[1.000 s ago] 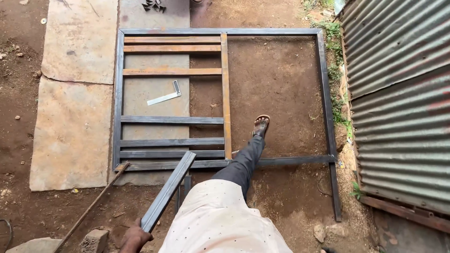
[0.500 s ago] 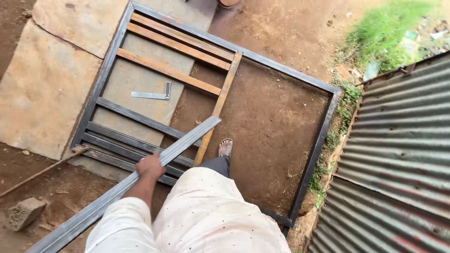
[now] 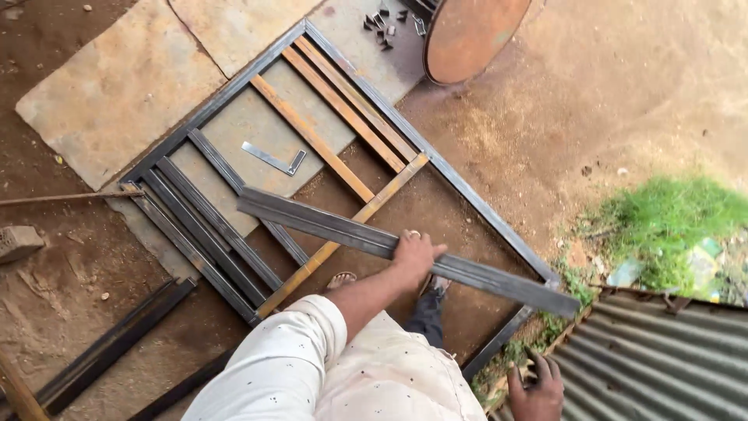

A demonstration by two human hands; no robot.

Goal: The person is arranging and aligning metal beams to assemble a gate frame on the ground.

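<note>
My left hand [image 3: 417, 253] grips a long grey steel bar [image 3: 327, 224] near its middle and holds it level above a rectangular steel frame [image 3: 234, 84] lying on the ground. The bar crosses the frame slantwise from the left to the lower right. Inside the frame lie rusty orange cross bars [image 3: 312, 136] and grey bars [image 3: 210, 218]. My right hand [image 3: 538, 386] is low at the bottom right with its fingers spread and nothing in it, near the corrugated sheet. My foot in a sandal [image 3: 343, 279] stands inside the frame.
A metal try square [image 3: 273, 159] lies on a stone slab [image 3: 117, 93] within the frame. A rusty round disc [image 3: 471, 35] and several small metal pieces [image 3: 383, 22] sit at the top. Corrugated sheet [image 3: 662, 359] fills the bottom right, next to grass [image 3: 670, 226]. Loose dark bars [image 3: 109, 351] and a brick [image 3: 17, 242] lie left.
The view has swung round to the right. My left hand has carried the steel bar forward and now holds it across the frame. My right hand has come into view.
</note>
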